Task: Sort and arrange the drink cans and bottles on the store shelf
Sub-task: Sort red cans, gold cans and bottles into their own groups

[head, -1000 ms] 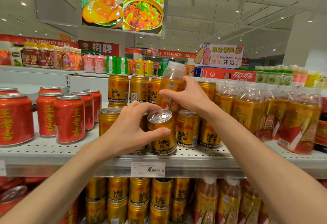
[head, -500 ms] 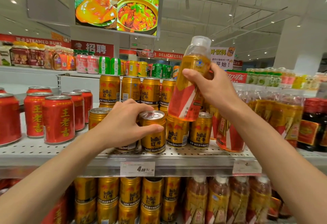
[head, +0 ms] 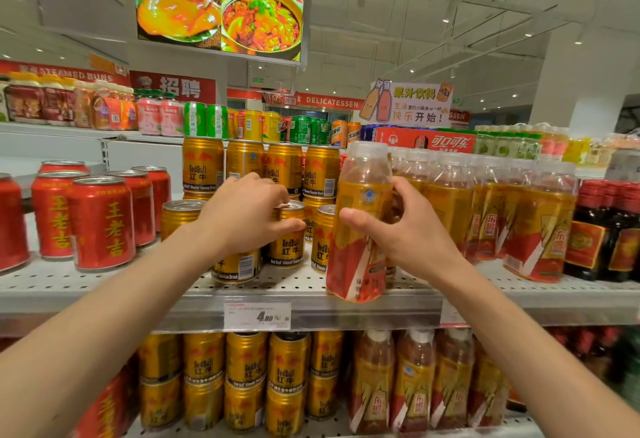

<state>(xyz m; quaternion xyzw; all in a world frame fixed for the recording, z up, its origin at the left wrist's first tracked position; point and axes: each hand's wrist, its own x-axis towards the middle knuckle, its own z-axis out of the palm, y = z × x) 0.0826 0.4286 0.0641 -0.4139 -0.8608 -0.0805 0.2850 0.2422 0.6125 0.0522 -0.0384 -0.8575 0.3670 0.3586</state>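
My right hand (head: 412, 233) grips an amber drink bottle (head: 360, 226) with a white cap and red-gold label, holding it upright at the front edge of the white shelf (head: 346, 313), just left of the row of matching bottles (head: 485, 209). My left hand (head: 249, 216) wraps round a gold Red Bull can (head: 237, 266) at the shelf front, its thumb against the neighbouring gold can (head: 287, 240). More gold cans (head: 204, 167) are stacked two high behind.
Red herbal-tea cans (head: 100, 223) stand at the left of the shelf, dark bottles with red labels (head: 602, 230) at the far right. A price tag (head: 258, 316) hangs on the shelf edge. The lower shelf holds gold cans (head: 242, 375) and amber bottles (head: 415, 378).
My right hand has lifted the amber bottle out from among the gold cans, raised it, then brought it down and rightward to the shelf front. My left hand stays on the gold can.
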